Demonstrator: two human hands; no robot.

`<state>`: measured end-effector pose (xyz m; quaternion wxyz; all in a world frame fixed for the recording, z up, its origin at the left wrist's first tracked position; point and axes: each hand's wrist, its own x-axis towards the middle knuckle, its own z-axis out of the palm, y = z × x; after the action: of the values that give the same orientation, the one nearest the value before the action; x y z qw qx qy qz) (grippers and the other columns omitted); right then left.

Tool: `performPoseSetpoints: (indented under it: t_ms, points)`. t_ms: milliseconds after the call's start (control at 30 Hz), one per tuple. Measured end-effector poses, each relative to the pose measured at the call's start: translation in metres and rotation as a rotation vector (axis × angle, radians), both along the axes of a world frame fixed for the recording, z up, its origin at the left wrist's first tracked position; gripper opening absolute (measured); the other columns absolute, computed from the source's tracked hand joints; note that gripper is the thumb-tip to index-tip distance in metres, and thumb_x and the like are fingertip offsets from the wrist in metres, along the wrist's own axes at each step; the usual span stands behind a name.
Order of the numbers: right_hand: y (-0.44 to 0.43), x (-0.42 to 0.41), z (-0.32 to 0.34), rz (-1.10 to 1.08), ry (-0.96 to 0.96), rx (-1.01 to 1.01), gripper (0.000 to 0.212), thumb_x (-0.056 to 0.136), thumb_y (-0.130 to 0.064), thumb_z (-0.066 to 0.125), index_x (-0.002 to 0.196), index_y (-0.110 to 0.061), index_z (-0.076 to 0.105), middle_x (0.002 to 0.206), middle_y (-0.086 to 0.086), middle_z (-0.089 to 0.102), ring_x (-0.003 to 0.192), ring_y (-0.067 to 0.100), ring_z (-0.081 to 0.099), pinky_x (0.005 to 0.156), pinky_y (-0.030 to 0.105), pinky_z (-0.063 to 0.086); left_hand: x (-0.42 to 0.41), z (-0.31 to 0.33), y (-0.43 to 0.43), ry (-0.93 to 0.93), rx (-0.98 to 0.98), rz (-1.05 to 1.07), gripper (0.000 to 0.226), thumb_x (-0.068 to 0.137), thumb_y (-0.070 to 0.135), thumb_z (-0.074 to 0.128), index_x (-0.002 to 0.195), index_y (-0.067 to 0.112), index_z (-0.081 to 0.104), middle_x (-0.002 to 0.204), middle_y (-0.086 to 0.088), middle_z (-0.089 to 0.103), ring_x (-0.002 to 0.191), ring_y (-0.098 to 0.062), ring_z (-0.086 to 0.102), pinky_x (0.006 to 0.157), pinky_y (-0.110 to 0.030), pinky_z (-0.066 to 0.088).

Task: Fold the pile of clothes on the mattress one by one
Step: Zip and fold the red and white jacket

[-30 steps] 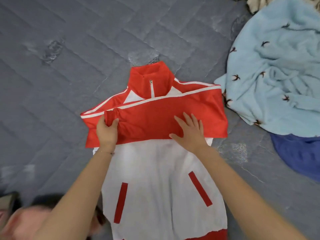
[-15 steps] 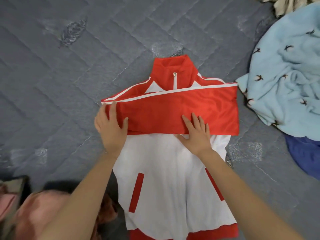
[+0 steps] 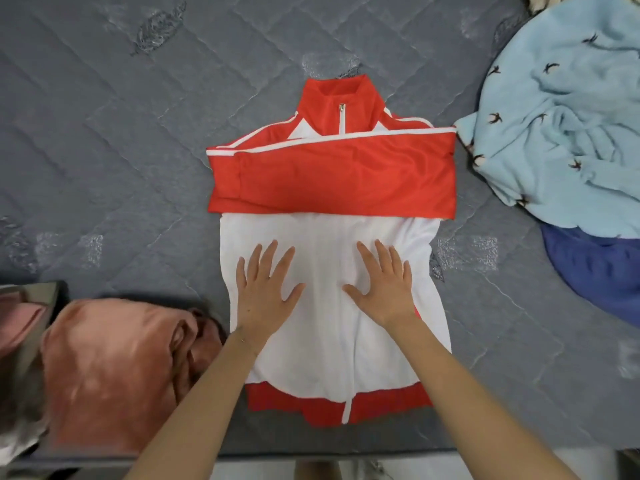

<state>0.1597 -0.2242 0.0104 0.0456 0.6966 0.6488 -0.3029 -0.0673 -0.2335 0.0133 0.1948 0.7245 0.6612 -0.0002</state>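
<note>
I'm pressing my left hand (image 3: 264, 293) and right hand (image 3: 383, 289), fingers spread flat, on the jacket (image 3: 330, 344); smoothing outward evenly should prevent creases.

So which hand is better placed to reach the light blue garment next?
Probably the right hand: the light blue garment lies on its side of the jacket; the left hand is farther.

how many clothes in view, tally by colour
red and white jacket: 1
light blue fleece: 1
dark blue garment: 1
rust pink garment: 1
Total: 4
The left edge scrap and the top right corner scrap are too cut off to count.
</note>
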Motion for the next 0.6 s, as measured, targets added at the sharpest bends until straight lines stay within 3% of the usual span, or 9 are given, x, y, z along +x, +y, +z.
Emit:
performPoseSetpoints:
  t_ms: [167, 233, 300, 367, 467, 600]
  points:
    - [-0.068, 0.031, -0.002, 0.017, -0.003, -0.05, 0.082, 0.088, -0.058, 0.053, 0.153, -0.038, 0.007, 0.163, -0.002, 0.0, 0.149, 0.024, -0.005, 0.119, 0.048, -0.002, 0.014, -0.005, -0.08, 0.039, -0.054, 0.136, 0.063, 0.092, 0.056, 0.047, 0.147, 0.027, 0.038, 0.157, -0.009, 0.028, 0.146, -0.034, 0.02, 0.115, -0.056, 0.012]
    - [-0.095, 0.046, -0.001, 0.023, 0.01, -0.063, 0.083, 0.087, -0.058, 0.055, 0.153, -0.039, 0.007, 0.162, -0.003, -0.002, 0.149, 0.023, -0.007, 0.118, 0.049, -0.002, 0.021, -0.007, -0.112, 0.006, -0.146, 0.285, 0.067, 0.093, 0.053, 0.051, 0.152, 0.031, 0.025, 0.162, -0.006, 0.009, 0.149, -0.03, 0.004, 0.118, -0.051, 0.005]
    - [-0.118, 0.059, -0.001, 0.03, 0.031, -0.082, 0.083, 0.087, -0.057, 0.056, 0.152, -0.04, 0.007, 0.162, -0.004, -0.004, 0.149, 0.023, -0.009, 0.119, 0.05, 0.0, 0.028, -0.009, -0.141, -0.061, -0.218, 0.508, 0.07, 0.096, 0.048, 0.049, 0.154, 0.03, 0.014, 0.163, -0.007, 0.0, 0.149, -0.028, -0.001, 0.119, -0.05, 0.007]
    - [-0.139, 0.073, -0.003, 0.007, 0.023, -0.125, 0.085, 0.088, -0.056, 0.057, 0.153, -0.039, 0.004, 0.162, -0.002, -0.01, 0.149, 0.024, -0.011, 0.12, 0.051, 0.003, 0.034, -0.008, -0.164, -0.216, -0.235, 0.746, 0.067, 0.1, 0.037, 0.045, 0.155, 0.021, 0.01, 0.162, -0.013, 0.006, 0.148, -0.032, 0.009, 0.118, -0.047, 0.013]
    - [-0.159, 0.086, -0.01, -0.134, 0.038, -0.192, 0.089, 0.089, -0.052, 0.059, 0.154, -0.032, 0.0, 0.162, 0.007, -0.012, 0.149, 0.028, -0.005, 0.12, 0.05, 0.01, 0.03, -0.014, -0.181, -0.378, -0.136, 0.898, 0.052, 0.102, 0.016, 0.043, 0.148, -0.002, 0.027, 0.149, -0.026, 0.035, 0.138, -0.04, 0.032, 0.116, -0.044, 0.023]
    - [-0.163, 0.089, -0.018, -0.342, 0.141, -0.165, 0.092, 0.088, -0.033, 0.067, 0.155, -0.024, 0.004, 0.162, 0.01, -0.005, 0.148, 0.031, 0.004, 0.118, 0.049, 0.017, 0.017, -0.018, -0.186, -0.499, -0.056, 1.009, 0.035, 0.097, 0.006, 0.052, 0.13, -0.002, 0.049, 0.127, -0.02, 0.057, 0.115, -0.028, 0.054, 0.098, -0.031, 0.039]
